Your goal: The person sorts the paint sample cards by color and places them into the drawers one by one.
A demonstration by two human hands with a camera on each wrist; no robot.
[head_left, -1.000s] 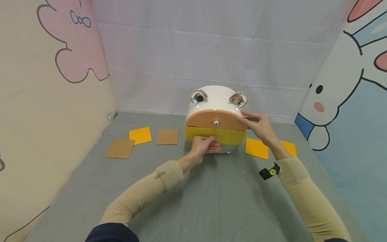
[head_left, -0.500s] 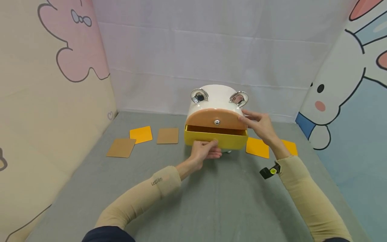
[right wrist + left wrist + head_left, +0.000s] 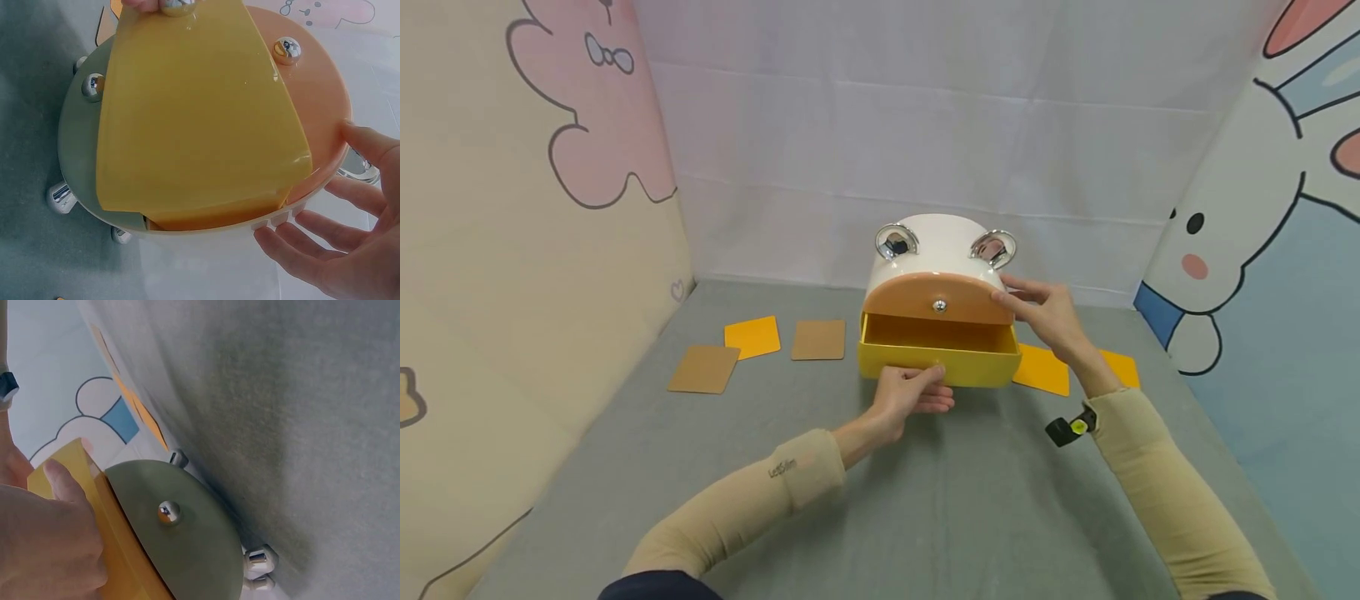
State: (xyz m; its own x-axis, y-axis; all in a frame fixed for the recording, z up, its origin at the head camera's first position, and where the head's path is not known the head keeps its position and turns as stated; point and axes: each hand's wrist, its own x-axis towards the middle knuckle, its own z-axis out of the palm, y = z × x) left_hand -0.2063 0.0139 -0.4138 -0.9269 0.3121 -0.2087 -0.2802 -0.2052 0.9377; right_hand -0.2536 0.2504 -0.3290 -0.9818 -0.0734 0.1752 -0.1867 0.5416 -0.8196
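Note:
A small white cabinet with two silver eye-like rings stands at the back of the table. Its curved orange top drawer is closed, while the yellow middle drawer stands well out and its visible inside is bare. My left hand pinches the yellow drawer's silver knob between thumb and fingers. The green bottom drawer is closed in the left wrist view. My right hand rests on the cabinet's right side, thumb at the front rim and fingers extended along the white wall.
Two brown cards and a yellow-orange card lie left of the cabinet. To the right are two more yellow-orange cards, partly covered by the drawer and the right arm. Cloth walls enclose the grey table.
The yellow drawer has gone from closed to well open as my left hand drew it forward, toward the camera. My right hand has stayed on the cabinet's side.

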